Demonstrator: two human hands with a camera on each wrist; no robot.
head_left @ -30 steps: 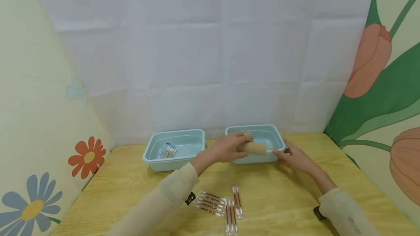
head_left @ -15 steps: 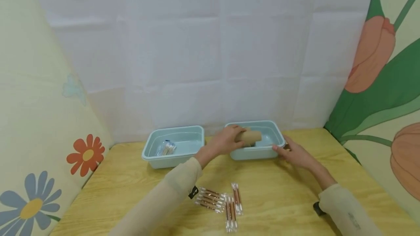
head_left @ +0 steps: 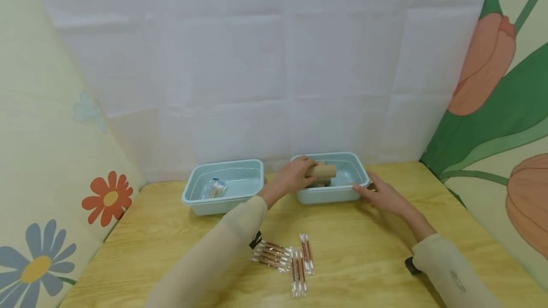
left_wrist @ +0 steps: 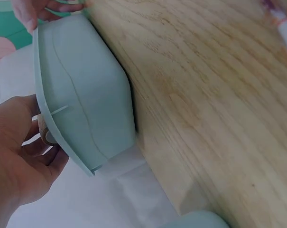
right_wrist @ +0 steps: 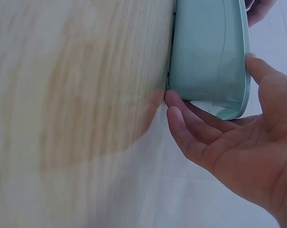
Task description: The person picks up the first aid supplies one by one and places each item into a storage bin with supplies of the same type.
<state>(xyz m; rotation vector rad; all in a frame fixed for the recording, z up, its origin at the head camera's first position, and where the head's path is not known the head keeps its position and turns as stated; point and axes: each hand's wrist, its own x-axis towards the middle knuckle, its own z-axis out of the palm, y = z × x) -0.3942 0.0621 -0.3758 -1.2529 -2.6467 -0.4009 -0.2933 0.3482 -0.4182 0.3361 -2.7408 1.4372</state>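
Observation:
In the head view, my left hand [head_left: 293, 175] grips a brown cardboard tube [head_left: 323, 171] inside the right light-blue basin [head_left: 329, 196]. Parts of other brown tubes show behind and below it, half hidden by hand and rim. The left wrist view shows a tube end [left_wrist: 49, 137] between the fingers at the basin's rim. My right hand [head_left: 385, 196] holds the basin's right front corner. In the right wrist view its thumb presses the rim and the fingers [right_wrist: 195, 126] lie along the end wall.
A second light-blue basin [head_left: 222, 202] at left holds a clear packet of cotton swabs [head_left: 215, 189]. Several brown-stick swabs in clear wrap [head_left: 271, 255] lie on the wooden table [head_left: 342, 260] in front. A white sheet [head_left: 214, 61] hangs behind.
My left hand has lowered the tube from above the front rim into the right basin. The right hand stays at the basin's corner. The head view has shifted slightly.

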